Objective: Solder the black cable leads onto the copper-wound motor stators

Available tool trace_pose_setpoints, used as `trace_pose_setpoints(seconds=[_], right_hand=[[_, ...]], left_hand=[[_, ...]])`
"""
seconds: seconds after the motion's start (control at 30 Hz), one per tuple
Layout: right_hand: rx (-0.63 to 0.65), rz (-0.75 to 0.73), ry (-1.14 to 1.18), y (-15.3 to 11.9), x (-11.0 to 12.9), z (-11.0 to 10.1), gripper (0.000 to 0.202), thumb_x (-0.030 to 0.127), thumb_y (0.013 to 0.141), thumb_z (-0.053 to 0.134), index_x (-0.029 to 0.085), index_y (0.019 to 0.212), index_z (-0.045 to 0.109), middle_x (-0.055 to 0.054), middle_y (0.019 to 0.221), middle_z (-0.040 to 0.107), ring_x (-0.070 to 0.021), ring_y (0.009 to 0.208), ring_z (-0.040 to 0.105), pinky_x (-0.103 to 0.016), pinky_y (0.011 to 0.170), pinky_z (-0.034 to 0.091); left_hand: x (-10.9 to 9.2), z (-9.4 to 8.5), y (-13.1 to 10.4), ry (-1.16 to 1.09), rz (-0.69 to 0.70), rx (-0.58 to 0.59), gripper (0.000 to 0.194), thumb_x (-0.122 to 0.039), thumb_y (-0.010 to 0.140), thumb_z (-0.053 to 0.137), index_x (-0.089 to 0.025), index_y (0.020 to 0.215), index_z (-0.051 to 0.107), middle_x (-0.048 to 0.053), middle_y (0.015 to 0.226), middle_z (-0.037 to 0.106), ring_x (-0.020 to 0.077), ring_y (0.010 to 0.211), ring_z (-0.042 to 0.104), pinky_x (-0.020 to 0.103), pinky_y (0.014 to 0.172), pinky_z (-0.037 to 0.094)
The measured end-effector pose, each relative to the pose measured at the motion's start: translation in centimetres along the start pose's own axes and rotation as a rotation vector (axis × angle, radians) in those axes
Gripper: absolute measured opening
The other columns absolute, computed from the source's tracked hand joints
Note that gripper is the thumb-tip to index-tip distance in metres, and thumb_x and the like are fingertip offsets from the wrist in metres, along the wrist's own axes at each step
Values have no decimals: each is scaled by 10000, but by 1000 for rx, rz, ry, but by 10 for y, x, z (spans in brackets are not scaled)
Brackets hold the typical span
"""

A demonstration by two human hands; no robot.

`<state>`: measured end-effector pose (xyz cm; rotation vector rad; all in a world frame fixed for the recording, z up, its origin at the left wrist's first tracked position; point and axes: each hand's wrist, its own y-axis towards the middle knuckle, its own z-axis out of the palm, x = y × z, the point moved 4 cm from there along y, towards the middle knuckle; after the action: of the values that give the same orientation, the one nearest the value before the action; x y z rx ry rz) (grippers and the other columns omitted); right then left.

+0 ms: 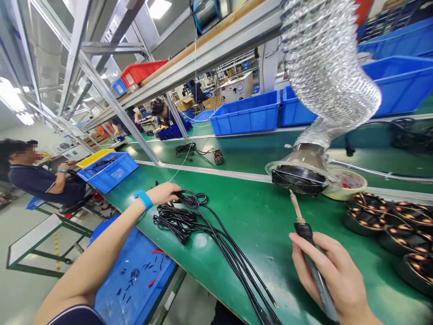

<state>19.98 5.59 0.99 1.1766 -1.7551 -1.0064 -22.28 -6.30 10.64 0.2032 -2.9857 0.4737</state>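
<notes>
My right hand [333, 275] is wrapped around a soldering iron [309, 243], its tip pointing up and away, just below the round fume fan [299, 179]. Over at the left, my left hand [165, 193], a blue band on its wrist, closes on the end of a coiled black cable [192, 198]; the fingertips are partly hidden. More folded black cables [179, 221] lie beside it, their long ends running toward the front edge of the green bench [237, 203]. A thin pale wire [184, 159] hangs from the overhead spool [207, 16] down to my left hand.
Several black rings with copper windings [402, 225] stand at the right, near a tape roll [348, 183]. A silver duct [328, 67] hangs above. One wound part [218, 156] sits beyond the rail. A blue bin [108, 170] and a seated co-worker [40, 176] are left.
</notes>
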Motion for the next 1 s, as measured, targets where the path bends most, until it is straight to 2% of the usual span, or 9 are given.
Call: trace_pose_setpoints(seconds=[0.17,0.23,0.33,0.47,0.57,0.63,0.7,0.9,1.0], right_hand=[[-15,-20,-3,3,3,-1,433,60,822,673,195,1230,625,-95,995,620,-232,857,644,-407,762,571],[-9,-35,3,5,5,-2,444,48,814,674,184,1233,618,-104,1007,615,-235,872,637,-415,760,575],[-6,-40,12,6,9,-4,457,40,813,665,198,1238,613,-103,1017,604,-235,898,627,-426,768,577],[10,-27,33,7,13,-7,485,33,808,652,223,1252,608,-94,1027,593,-231,938,622,-433,811,572],[24,-38,29,8,16,-9,485,39,809,644,226,1255,606,-90,1039,583,-230,959,616,-432,828,569],[34,-50,29,9,17,-9,471,41,812,638,214,1248,605,-91,1036,573,-228,958,608,-432,826,570],[37,-57,30,9,18,-10,453,49,823,625,212,1245,602,-88,1033,566,-224,953,601,-434,826,570],[19,-56,29,13,19,-13,448,57,840,576,227,1254,603,-77,995,580,-208,932,607,-428,811,575],[12,-46,21,16,18,-15,476,56,841,564,252,1275,582,-73,1013,598,-198,925,610,-423,815,575]], left_hand=[[-8,20,31,45,-60,2,194,-252,847,635,-154,1010,675,88,998,678,228,907,668,282,796,493],[-13,29,39,77,-84,-2,325,-218,775,703,-133,1084,652,116,1075,639,238,894,671,301,794,503],[-26,28,41,110,-94,-47,505,-158,761,677,-130,1251,559,146,1212,546,240,930,663,332,840,507],[-67,21,37,131,37,-69,363,-148,828,568,-207,1186,586,88,1123,577,226,935,653,322,834,503],[-108,30,35,155,240,-4,291,-140,822,567,-226,1096,615,65,1007,638,217,893,659,290,759,500],[-124,39,36,179,299,15,262,-120,826,549,-206,1064,618,73,963,659,212,846,665,283,716,492],[-130,45,41,178,311,-1,204,-149,856,542,-194,1037,625,78,939,673,216,828,669,285,695,488],[-120,46,60,47,231,-79,175,-264,917,551,-218,1047,659,61,999,711,206,871,674,280,743,492],[-135,47,60,14,296,-86,181,-268,934,539,-222,1065,655,50,997,703,185,837,667,268,733,481]])
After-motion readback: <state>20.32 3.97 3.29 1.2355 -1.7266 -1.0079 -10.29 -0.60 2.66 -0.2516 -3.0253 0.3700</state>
